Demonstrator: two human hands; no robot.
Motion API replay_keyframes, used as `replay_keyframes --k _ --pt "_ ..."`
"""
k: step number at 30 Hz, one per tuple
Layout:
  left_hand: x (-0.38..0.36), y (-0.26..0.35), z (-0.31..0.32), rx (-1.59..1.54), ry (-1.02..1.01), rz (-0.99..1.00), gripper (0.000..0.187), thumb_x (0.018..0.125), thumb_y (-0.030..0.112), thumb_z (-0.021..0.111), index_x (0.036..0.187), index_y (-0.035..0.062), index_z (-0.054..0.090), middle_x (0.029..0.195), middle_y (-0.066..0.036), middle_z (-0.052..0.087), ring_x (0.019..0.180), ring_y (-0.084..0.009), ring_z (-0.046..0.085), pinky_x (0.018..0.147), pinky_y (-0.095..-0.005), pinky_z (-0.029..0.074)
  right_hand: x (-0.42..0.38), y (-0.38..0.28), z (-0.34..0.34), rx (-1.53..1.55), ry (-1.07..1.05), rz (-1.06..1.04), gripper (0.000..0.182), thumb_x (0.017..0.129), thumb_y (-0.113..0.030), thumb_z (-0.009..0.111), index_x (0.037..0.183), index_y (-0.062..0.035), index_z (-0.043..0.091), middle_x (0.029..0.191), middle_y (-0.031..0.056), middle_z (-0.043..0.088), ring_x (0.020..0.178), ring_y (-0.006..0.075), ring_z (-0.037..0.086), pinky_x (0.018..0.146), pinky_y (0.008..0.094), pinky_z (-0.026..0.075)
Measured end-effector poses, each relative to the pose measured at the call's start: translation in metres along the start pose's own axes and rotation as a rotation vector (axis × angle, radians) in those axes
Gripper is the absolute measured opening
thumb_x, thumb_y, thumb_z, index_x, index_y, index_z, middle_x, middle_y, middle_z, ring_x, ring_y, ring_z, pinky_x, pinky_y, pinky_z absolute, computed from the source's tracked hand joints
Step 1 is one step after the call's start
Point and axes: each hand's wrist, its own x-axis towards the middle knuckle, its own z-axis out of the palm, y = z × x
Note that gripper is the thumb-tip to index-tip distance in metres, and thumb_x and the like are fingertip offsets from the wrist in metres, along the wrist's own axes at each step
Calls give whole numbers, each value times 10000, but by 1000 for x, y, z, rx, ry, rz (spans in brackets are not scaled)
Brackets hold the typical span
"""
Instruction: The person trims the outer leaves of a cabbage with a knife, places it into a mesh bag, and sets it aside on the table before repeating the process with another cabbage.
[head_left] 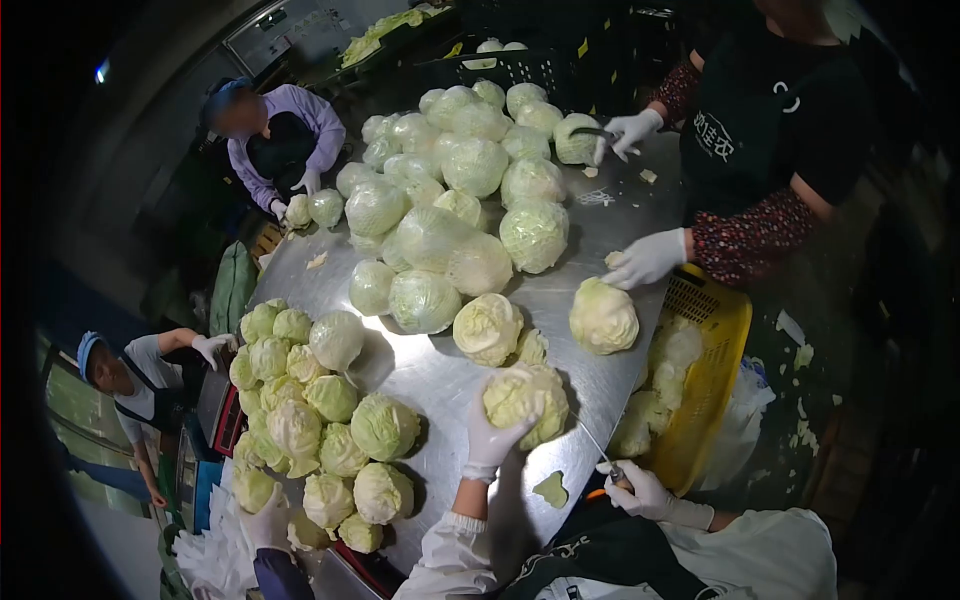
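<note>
In the lower middle of the head view, my left hand (500, 425), in a white glove, grips the left side of a pale cabbage (540, 405) at the metal table (430, 385). To its right, my right hand (640, 492), also gloved, is closed round the handle of a knife (597, 440). The knife's thin blade points up and left toward the cabbage. A loose leaf piece (551, 488) lies below the cabbage. Just beyond it sits another unwrapped cabbage (488, 329).
Wrapped cabbages (475, 167) are piled across the back; unwrapped ones (295, 430) crowd the left. A yellow crate (728, 345) with leaves stands right. A co-worker's gloved hand (648, 258) touches a cabbage (603, 316); their other hand holds a curved knife. Other people stand left.
</note>
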Motion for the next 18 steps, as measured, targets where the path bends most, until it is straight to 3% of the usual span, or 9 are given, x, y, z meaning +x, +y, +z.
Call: replay_keyframes --k 2,4,5,6,8,10,11,14,18 --pt "-38 4 -15 -114 68 -165 920 758 167 903 1482 -22 368 1349 -176 568 1209 -263 598 1036 -385 508 12 -34 -9 -231 74 38 338 960 -149 631 1252 3 554 861 170 651 759 273 694 704 374 535" --pt "-83 20 -25 -190 159 -243 889 767 144 890 1468 -33 373 1339 -175 569 1200 -250 599 1029 -375 508 30 -50 -18 -403 97 -91 307 957 -163 637 1218 -18 567 891 198 663 808 357 693 717 419 540" --pt "-101 28 -29 -185 172 -261 889 767 144 890 1468 -33 373 1339 -175 569 1200 -250 599 1029 -375 508 39 -70 -20 -381 78 -71 301 965 -180 631 1219 -30 570 907 187 671 827 371 688 727 428 543" --pt "-120 36 -32 -176 235 -294 871 758 142 896 1444 -35 389 1321 -174 572 1187 -243 601 1020 -369 511 48 -55 -17 -393 59 -159 357 969 -214 649 1248 -16 549 843 193 670 724 372 675 661 442 523" --pt "-151 45 -36 -169 329 -346 853 749 141 902 1420 -37 405 1304 -174 576 1175 -237 603 1011 -363 514 61 -47 -3 -479 -103 -188 357 982 -245 629 1246 -18 551 1000 232 670 815 402 684 727 470 539" --pt "-174 46 -35 103 356 -229 798 760 128 856 1410 -28 420 1298 -157 578 1189 -234 596 1037 -372 497 64 -52 22 -508 -233 -167 374 992 -261 600 1271 -23 531 1109 249 644 873 428 681 786 491 547" --pt "-181 41 -32 107 411 -215 798 707 170 933 1312 -35 455 1230 -157 557 1127 -241 594 995 -379 503 64 -59 28 -575 -362 -119 426 995 -253 580 1343 -28 482 1139 251 633 868 434 684 787 492 559" --pt "-195 20 -18 320 467 -130 828 698 223 943 1307 -49 453 1218 -164 520 1138 -254 553 1009 -402 469 62 -67 47 -543 -510 2 504 1010 -258 513 1453 -48 396 1292 266 577 942 449 685 847 529 552" --pt "-194 16 -11 369 508 -135 886 708 251 934 1353 -71 419 1267 -197 485 1199 -303 511 1066 -423 412 55 -52 52 -552 -497 -124 555 1003 -258 526 1490 -44 369 1271 302 566 825 428 702 706 493 581"
